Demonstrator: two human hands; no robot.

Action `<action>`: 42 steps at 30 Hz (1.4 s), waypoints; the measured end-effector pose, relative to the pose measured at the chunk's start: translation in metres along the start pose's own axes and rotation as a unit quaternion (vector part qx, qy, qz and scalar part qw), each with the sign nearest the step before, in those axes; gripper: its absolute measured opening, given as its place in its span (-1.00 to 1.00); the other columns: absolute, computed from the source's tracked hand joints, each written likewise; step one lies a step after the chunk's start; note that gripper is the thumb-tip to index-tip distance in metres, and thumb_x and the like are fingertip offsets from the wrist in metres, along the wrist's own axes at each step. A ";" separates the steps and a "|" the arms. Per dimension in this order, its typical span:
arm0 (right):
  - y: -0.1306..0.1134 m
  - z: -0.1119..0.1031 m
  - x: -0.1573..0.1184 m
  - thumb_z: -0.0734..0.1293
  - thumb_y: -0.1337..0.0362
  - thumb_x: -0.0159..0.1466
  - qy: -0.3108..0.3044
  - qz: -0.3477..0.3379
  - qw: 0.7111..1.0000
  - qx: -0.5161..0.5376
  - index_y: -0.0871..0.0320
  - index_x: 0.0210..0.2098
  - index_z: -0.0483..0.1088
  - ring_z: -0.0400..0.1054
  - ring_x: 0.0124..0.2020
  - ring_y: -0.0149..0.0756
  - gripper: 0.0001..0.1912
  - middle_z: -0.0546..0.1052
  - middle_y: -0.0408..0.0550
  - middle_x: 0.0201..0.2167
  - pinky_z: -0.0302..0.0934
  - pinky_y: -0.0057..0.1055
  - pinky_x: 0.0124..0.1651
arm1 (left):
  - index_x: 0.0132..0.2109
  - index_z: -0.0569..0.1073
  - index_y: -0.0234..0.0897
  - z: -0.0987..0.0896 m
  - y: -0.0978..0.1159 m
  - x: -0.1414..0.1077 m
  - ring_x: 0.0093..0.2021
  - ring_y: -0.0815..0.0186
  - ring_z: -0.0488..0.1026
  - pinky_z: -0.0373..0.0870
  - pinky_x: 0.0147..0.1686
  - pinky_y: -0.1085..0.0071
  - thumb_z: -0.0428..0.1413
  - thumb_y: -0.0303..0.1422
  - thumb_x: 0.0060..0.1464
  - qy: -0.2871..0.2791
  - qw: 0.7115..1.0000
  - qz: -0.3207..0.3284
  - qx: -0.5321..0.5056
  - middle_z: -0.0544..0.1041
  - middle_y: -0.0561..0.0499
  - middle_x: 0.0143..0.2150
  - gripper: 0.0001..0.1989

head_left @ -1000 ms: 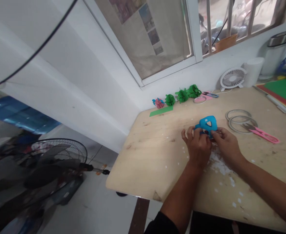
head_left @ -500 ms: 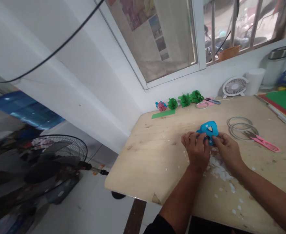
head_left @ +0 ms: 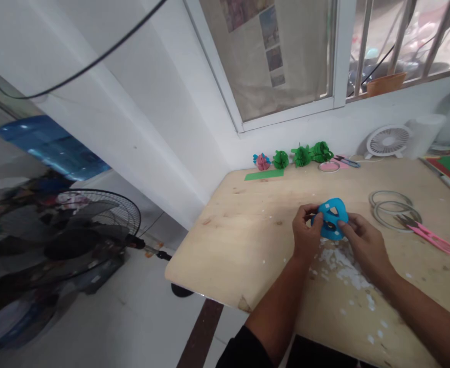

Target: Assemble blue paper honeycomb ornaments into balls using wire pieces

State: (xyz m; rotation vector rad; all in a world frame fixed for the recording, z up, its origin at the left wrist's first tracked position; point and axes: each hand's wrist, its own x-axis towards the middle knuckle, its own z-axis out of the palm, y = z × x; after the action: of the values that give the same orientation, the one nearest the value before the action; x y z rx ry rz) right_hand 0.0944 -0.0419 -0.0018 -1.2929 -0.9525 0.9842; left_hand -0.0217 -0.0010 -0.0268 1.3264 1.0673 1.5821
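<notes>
A blue paper piece with cut-out holes [head_left: 333, 234] is held between both hands above the wooden table. My left hand [head_left: 307, 230] grips its left side, thumb in front and fingers curled behind. The right side is pinched by my right hand [head_left: 365, 240], with the thumb on the paper's face. Small white squares show on the blue surface. White paper bits [head_left: 343, 268] lie scattered beneath and near the hands. Right of the hands are metal rings [head_left: 382, 221] and pink-handled scissors [head_left: 434, 238].
Green paper shapes [head_left: 300, 155] and a pink-and-blue one [head_left: 262, 162] line the wall behind a green strip [head_left: 264, 175]. A small white fan [head_left: 388, 141] stands at the back right. A large black fan [head_left: 94, 220] is left of the table [head_left: 217, 255].
My left hand has turned from lying over the blue paper to gripping its left edge, so more of the paper shows. The view has shifted slightly, moving the table items rightward.
</notes>
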 end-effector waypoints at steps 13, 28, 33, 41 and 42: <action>0.013 -0.009 0.009 0.42 -0.05 0.12 0.020 -0.006 0.998 -0.057 0.13 -0.28 0.45 0.32 -0.49 -0.32 -0.63 0.49 -0.17 -0.51 0.22 -0.38 -0.42 | -0.07 0.50 -0.28 0.005 0.010 -0.014 -0.12 0.25 0.53 0.51 -0.08 0.31 0.14 -0.41 0.15 -0.023 0.973 0.163 0.163 0.59 -0.09 -0.14 -0.81; 0.009 -0.011 0.003 0.27 -0.11 0.23 0.013 -0.127 0.954 -0.272 0.08 -0.31 0.44 0.31 -0.47 -0.26 -0.62 0.44 -0.14 -0.54 0.14 -0.36 -0.39 | -0.25 0.54 -0.28 -0.001 0.016 -0.007 -0.15 0.27 0.46 0.41 -0.03 0.31 0.14 -0.43 0.23 0.011 0.893 0.314 0.321 0.55 -0.03 -0.31 -0.91; 0.008 -0.010 0.002 0.27 -0.10 0.23 0.024 -0.146 0.949 -0.279 0.10 -0.31 0.46 0.33 -0.47 -0.26 -0.61 0.46 -0.12 -0.52 0.16 -0.37 -0.39 | -0.23 0.53 -0.28 -0.002 0.017 -0.006 -0.15 0.25 0.47 0.42 -0.07 0.29 0.12 -0.41 0.25 0.007 0.904 0.302 0.304 0.56 -0.05 -0.29 -0.90; 0.007 -0.010 0.001 0.28 -0.08 0.25 0.019 -0.149 0.949 -0.276 0.10 -0.30 0.46 0.35 -0.45 -0.25 -0.63 0.46 -0.12 -0.51 0.18 -0.37 -0.38 | -0.16 0.53 -0.28 -0.002 0.019 -0.008 -0.14 0.24 0.48 0.40 -0.04 0.26 0.11 -0.37 0.27 0.021 0.900 0.304 0.311 0.58 -0.06 -0.25 -0.89; 0.007 -0.010 0.001 0.28 -0.08 0.24 0.021 -0.149 0.949 -0.276 0.10 -0.30 0.46 0.35 -0.45 -0.25 -0.63 0.47 -0.12 -0.51 0.18 -0.37 -0.37 | -0.17 0.53 -0.28 -0.002 0.019 -0.008 -0.14 0.24 0.48 0.39 -0.04 0.27 0.12 -0.38 0.27 0.024 0.900 0.306 0.309 0.59 -0.05 -0.26 -0.90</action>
State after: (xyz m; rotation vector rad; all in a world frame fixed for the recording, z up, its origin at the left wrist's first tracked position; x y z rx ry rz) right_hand 0.1039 -0.0441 -0.0091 -1.5563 -1.4050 0.4632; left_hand -0.0234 -0.0149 -0.0117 2.2318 1.3301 1.7852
